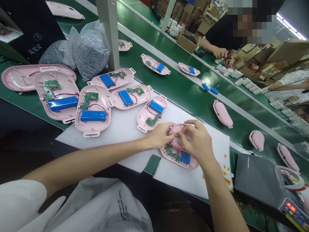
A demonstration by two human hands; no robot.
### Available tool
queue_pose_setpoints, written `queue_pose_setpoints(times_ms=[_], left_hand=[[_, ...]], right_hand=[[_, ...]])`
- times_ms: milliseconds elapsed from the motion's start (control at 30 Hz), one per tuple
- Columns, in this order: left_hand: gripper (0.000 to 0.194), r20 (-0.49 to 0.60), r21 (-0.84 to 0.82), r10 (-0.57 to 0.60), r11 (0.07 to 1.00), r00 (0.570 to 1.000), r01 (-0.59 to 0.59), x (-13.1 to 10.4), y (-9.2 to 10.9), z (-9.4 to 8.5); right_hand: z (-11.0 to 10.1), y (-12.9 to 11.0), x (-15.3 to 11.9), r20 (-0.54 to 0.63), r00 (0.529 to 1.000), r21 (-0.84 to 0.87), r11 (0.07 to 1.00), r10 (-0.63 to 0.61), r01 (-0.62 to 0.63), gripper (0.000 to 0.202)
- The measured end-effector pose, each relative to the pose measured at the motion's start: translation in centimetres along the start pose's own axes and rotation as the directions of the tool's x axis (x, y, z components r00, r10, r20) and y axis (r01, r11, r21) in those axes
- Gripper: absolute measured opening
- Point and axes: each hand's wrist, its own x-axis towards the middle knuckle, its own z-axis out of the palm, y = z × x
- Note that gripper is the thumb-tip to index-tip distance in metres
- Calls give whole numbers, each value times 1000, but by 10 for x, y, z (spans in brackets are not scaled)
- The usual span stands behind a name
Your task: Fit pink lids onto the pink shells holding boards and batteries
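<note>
Both of my hands work over an open pink plastic shell [193, 165] on the white sheet [125, 138]. Inside it lie a green circuit board [172, 154] and a blue battery pack [185, 158]. My left hand [162, 135] pinches at the shell's far part, its fingertips closed on something small near a red wire. My right hand [196, 138] comes in from the other side with thumb and finger bent together there. What the fingertips hold is too small to name. Another open pink shell [142, 119] with board and battery sits just left of my hands.
Several more open pink shells [93, 125] crowd the left side. Bags of small metal parts [91, 48] stand behind them by a grey post [108, 32]. Yellow bits [227, 180] and a grey device with a red display [260, 183] lie right. Pink units line the green conveyor [193, 96]; co-workers sit beyond.
</note>
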Motion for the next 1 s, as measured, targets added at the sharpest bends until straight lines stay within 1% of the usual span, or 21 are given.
queue_pose_setpoints(times_ms=[100, 200, 267, 333, 367, 400, 500, 567, 633, 700, 767, 800, 833, 867, 900, 933, 1000], left_hand=[[16, -15, 2, -10, 1000, 1000, 10, -2, -2, -1], [14, -14, 35, -35, 999, 999, 35, -5, -1, -2], [13, -28, 58, -49, 997, 998, 50, -6, 1, -4], [13, -63, 80, -57, 995, 996, 62, -6, 2, -4], [14, -69, 77, -51, 995, 996, 56, -4, 2, -5], [15, -58, 58, -40, 997, 998, 43, -3, 3, -5], [19, 29, -23, 16, 1000, 999, -16, 2, 4, -6], [21, 72, -14, 50, 999, 996, -49, 3, 5, -8], [25, 125, 34, 79, 996, 989, -84, 2, 7, -11], [27, 206, 81, 108, 989, 973, -127, -1, 9, -14], [22, 271, 129, 133, 976, 953, -173, -5, 11, -17], [18, 302, 147, 142, 970, 943, -193, -6, 11, -17], [14, 335, 158, 149, 965, 930, -211, -8, 11, -17], [16, 368, 165, 155, 959, 917, -229, -10, 12, -18], [22, 408, 174, 163, 952, 898, -252, -12, 13, -18], [29, 448, 190, 179, 938, 876, -289, -14, 15, -20], [41, 538, 272, 210, 873, 816, -404, -16, 24, -27]], right_hand=[[-2, 1, 6, 24, 998, 31, 998, 51, -51, 25], [-10, 8, 14, 39, 982, 87, 978, 185, -188, 30], [-17, 14, 17, 117, 957, 171, 944, 266, -284, 31], [-22, 19, 19, 210, 936, 271, 903, 283, -334, 28], [-24, 21, 19, 225, 934, 313, 888, 276, -337, 26], [-26, 21, 18, 216, 939, 345, 879, 267, -330, 24], [-26, 19, 14, 155, 955, 390, 873, 251, -293, 22], [-25, 17, 9, 145, 957, 412, 864, 251, -289, 21], [-27, 16, 2, 129, 960, 418, 864, 250, -281, 21], [-30, 15, -7, 90, 967, 402, 880, 238, -254, 19], [-35, 12, -17, 56, 976, 348, 912, 212, -218, 16], [-37, 9, -22, 67, 980, 303, 932, 189, -200, 14], [-39, 5, -27, 104, 982, 248, 952, 160, -181, 15], [-39, 1, -32, 161, 979, 186, 970, 124, -154, 19], [-38, -3, -37, 222, 970, 125, 985, 93, -123, 28], [-35, -8, -43, 276, 958, 69, 993, 74, -97, 42], [-24, -15, -54, 346, 935, -24, 997, 81, -78, 75]])
